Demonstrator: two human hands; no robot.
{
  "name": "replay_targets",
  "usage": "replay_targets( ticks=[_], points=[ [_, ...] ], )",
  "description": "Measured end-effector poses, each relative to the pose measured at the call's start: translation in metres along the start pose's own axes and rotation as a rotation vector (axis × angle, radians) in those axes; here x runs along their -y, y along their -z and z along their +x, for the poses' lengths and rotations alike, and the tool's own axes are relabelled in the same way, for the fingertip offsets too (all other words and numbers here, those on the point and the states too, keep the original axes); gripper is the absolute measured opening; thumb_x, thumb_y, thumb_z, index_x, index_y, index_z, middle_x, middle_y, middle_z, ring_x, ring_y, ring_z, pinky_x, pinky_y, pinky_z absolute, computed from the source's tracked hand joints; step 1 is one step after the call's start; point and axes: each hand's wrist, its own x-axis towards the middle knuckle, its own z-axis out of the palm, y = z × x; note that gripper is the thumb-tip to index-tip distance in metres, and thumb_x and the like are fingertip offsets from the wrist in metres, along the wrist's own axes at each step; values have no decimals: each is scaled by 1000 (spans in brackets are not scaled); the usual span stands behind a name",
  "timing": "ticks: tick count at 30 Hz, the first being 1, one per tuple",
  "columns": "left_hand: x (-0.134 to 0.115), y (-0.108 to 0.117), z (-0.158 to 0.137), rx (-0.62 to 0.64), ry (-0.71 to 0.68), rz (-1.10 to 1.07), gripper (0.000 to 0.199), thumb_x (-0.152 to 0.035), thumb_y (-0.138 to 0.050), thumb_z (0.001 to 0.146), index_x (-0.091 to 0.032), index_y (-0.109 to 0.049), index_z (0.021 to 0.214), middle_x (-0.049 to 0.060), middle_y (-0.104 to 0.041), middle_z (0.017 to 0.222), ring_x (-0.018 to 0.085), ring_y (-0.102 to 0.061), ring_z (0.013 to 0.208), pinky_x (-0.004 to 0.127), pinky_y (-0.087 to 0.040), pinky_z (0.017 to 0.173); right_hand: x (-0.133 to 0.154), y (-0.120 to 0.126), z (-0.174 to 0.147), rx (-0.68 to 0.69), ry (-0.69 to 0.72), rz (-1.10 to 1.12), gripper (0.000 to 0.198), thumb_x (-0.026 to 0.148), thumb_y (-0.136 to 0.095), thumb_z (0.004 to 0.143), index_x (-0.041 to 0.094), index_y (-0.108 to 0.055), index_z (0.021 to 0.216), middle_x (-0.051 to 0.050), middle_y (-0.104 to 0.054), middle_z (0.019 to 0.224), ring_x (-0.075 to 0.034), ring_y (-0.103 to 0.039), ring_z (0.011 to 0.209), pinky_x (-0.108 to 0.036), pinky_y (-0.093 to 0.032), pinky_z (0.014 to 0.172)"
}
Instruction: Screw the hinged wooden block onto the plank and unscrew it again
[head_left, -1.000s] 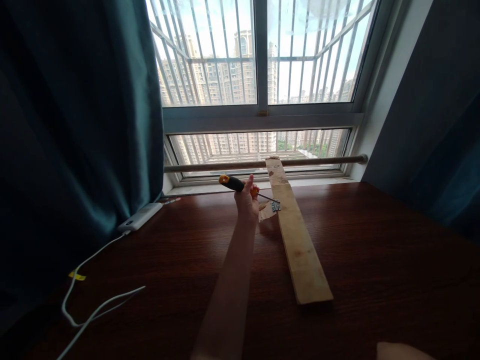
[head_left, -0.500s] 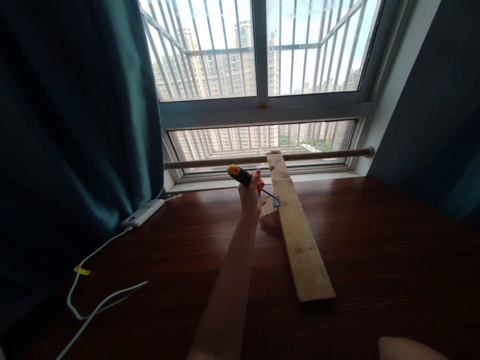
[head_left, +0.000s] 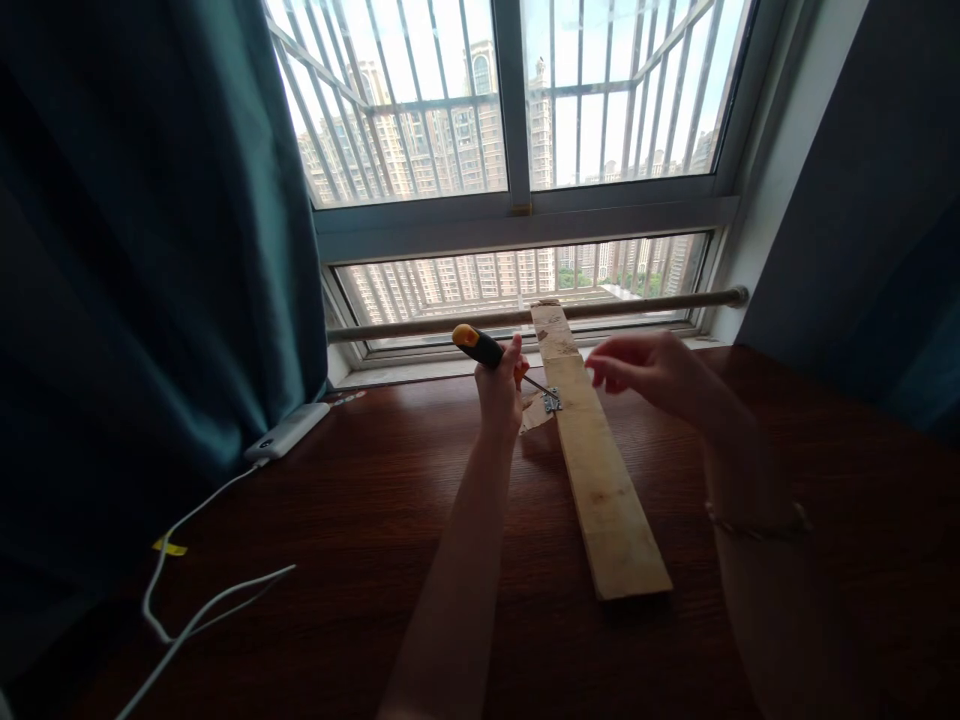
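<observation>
My left hand (head_left: 501, 392) is closed around a screwdriver (head_left: 480, 347) with a black and yellow-orange handle. Its shaft slants down to the right, and the tip is at a small metal hinge (head_left: 553, 401) on the left edge of a wooden board (head_left: 604, 500). A torn brown piece (head_left: 534, 416) lies at the hinge's left side. Just right of the board hovers my right hand (head_left: 645, 368), fingers bent and drawn together over its edge. Whatever its fingertips hold, if anything, is too small to make out.
The board lies on a dark red-brown wooden surface (head_left: 360, 530), its far end by a metal rail (head_left: 435, 326) at the window. To the left are a white power strip (head_left: 289, 432), a white cable (head_left: 217, 598) and a blue curtain (head_left: 247, 250).
My right hand has come in from the lower right edge up to the board's right side. The left hand keeps the screwdriver at the hinge; the view has shifted slightly.
</observation>
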Motion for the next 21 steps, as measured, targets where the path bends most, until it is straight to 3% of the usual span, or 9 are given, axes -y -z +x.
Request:
replay_targets(
  ticks=[3, 5, 8, 11, 16, 21],
  points=[
    [3, 0, -2, 4, 4, 24, 31, -24, -75, 58, -17, -45, 62, -7, -39, 49, 5, -41, 47, 20, -38, 52, -44, -21, 7, -348, -273, -55, 34, 44, -61, 73, 12, -59, 62, -5, -62, 62, -13, -56, 57, -21, -41, 50],
    [4, 1, -3, 1, 2, 36, 31, -25, -75, 58, -16, -46, 62, -7, -39, 50, 5, -42, 47, 20, -38, 53, -76, -41, -3, -431, -485, 118, 32, 43, -59, 74, 13, -58, 65, -6, -64, 65, -14, -58, 58, -22, -44, 51],
    [6, 1, -4, -1, -13, 54, 30, -26, -74, 59, -16, -47, 63, -7, -40, 51, 5, -42, 48, 19, -38, 53, -104, -63, -40, -244, -619, 540, 33, 46, -61, 73, 13, -61, 75, -9, -67, 73, -17, -62, 62, -26, -50, 56],
    [7, 0, -4, -2, -21, 87, 29, -29, -73, 60, -16, -48, 62, -6, -40, 50, 5, -43, 48, 19, -38, 52, -106, -71, -75, -59, -736, 848, 35, 44, -59, 75, 11, -63, 84, -13, -68, 84, -23, -65, 72, -33, -53, 64],
    [8, 1, -3, -10, -22, 139, 29, -31, -73, 61, -17, -49, 65, -6, -42, 50, 6, -44, 48, 20, -38, 52, -84, -65, -90, -73, -764, 849, 21, 30, -60, 75, 9, -64, 78, -11, -69, 72, -20, -64, 59, -28, -52, 54],
    [6, 1, -4, 6, -17, 150, 29, -32, -72, 61, -17, -49, 66, -6, -42, 51, 6, -44, 48, 20, -38, 52, -77, -60, -88, -41, -769, 863, 18, 26, -59, 75, 9, -65, 75, -10, -68, 69, -19, -62, 55, -28, -51, 51]
  ],
)
